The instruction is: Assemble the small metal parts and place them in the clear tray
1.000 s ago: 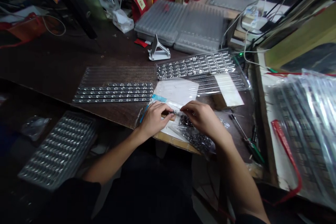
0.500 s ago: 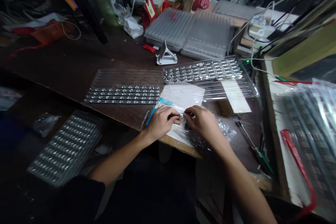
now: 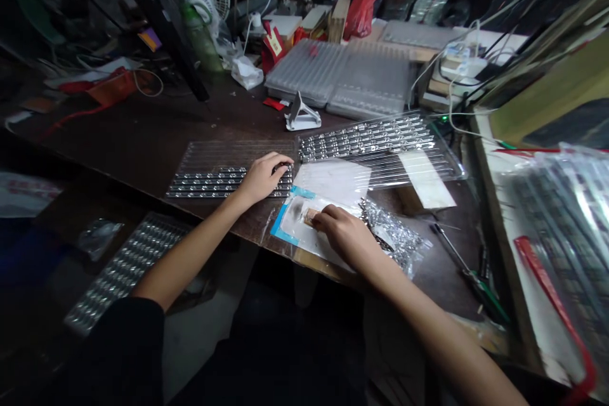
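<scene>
My left hand (image 3: 264, 177) is over the right end of the clear ribbed tray (image 3: 223, 152) at the left. Its thumb and fingers are closed at the ends of the metal-filled rows (image 3: 214, 184), and whatever they pinch is too small to make out. My right hand (image 3: 340, 228) rests on a white mat with blue edges (image 3: 285, 232). Its curled fingertips touch a small tan block (image 3: 310, 217); anything between them is hidden. Right beside this hand lies a clear bag of small shiny metal parts (image 3: 397, 235).
A second ribbed tray of metal parts (image 3: 366, 136) lies behind, with a white strip (image 3: 425, 179) across it. Beyond are a white stand (image 3: 302, 115) and stacked clear trays (image 3: 309, 70). A green-handled screwdriver (image 3: 490, 301) lies right. Below the table edge sits another filled tray (image 3: 128, 260).
My left hand has moved left and away from my right hand, from the mat to the left tray. My right hand has shifted slightly left and down, beside the tan block. The camera view has shifted.
</scene>
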### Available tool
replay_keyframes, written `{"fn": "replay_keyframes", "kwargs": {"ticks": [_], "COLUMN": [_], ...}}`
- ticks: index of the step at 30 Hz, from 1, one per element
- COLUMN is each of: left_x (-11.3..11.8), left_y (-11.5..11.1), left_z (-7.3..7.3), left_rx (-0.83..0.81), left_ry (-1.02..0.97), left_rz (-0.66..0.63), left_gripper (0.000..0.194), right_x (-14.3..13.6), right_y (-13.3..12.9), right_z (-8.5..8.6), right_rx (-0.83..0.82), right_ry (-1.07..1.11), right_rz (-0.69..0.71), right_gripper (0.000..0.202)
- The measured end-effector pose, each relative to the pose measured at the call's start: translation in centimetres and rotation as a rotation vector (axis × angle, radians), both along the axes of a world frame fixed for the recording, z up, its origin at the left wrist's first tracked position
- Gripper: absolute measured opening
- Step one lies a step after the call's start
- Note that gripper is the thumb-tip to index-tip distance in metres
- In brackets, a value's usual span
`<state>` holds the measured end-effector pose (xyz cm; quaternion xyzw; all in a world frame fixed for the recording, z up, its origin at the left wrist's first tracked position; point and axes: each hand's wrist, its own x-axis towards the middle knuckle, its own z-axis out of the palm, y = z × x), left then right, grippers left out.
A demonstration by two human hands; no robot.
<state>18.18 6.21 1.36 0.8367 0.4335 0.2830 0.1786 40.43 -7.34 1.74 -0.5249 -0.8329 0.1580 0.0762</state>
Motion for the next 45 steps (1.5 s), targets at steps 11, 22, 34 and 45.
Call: {"fn": "replay_keyframes", "kwargs": {"ticks": [11, 22, 34, 45], "left_x": [-1.3, -1.4, 8.2, 23.0], "left_y": [0.7, 1.2, 0.5, 2.6], "left_z": [-0.2, 0.9, 2.8, 2.6], "left_rx": [0.062, 0.104, 0.113, 0.225], "left_ry": [0.283, 0.527, 0.319, 0.175], "left_rz": [0.089, 0.173, -0.056, -0.186], "left_gripper": [0.023, 0.018, 0.019, 0.016], "right_x": [4.2, 5.2, 5.3, 5.9], "right_y": [0.4, -0.6, -0.3, 0.9], "right_z": [2.1, 2.9, 2.0, 1.4], "right_rx": [-0.054, -0.122, -0.122, -0.067], "right_ry": [0.062, -0.058, 0.023, 0.200], "right_rz": [-0.127, -0.125, -0.114, -0.097], "right_gripper": [0.018, 0.013, 0.018, 0.020]}}
